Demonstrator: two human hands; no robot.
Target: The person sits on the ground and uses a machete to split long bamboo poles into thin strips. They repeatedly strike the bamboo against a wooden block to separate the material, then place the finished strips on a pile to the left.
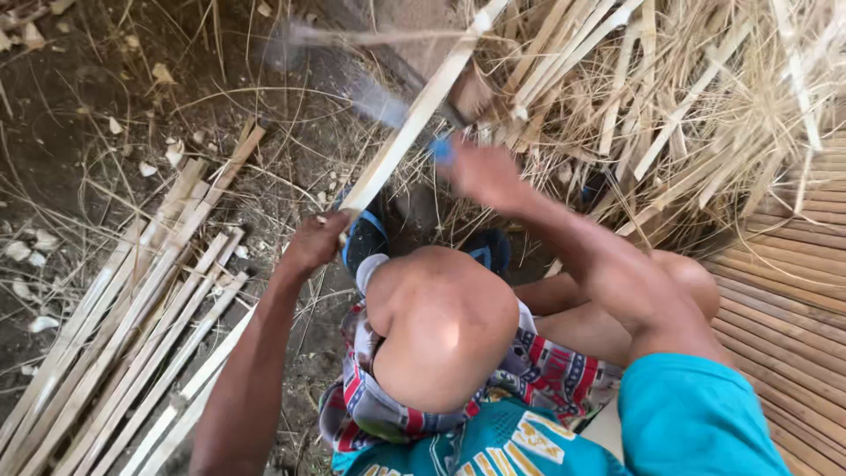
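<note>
Bamboo is what I have in hand: one long pale bamboo strip (414,115) that runs on a diagonal from my left hand (315,242), low and near my knee, up and to the right toward the heap of shavings at the top of the view. Its long axis climbs away from me, with the near end pinched at my left hand and the far end lost among the loose straw.

My left hand is closed around the strip's lower end, fingers wrapped and thumb over it. My right hand (485,174) sits further up the strip and just beside it on its right side. It is curled tight around a blue handle (443,150), and the blade (379,104) is too blurred by motion for me to say exactly where its edge meets the strip. I judge that the blade crosses the strip about mid-length, above the left hand's grip.

So the left hand is the nearer one to the strip's end, and the right works higher along the same line.

Further out, a bundle of finished slats (132,335) lies on the dirt to my left, roughly parallel to the strip. A woven bamboo mat (784,300) lies to my right, beside my knees (441,326).
</note>
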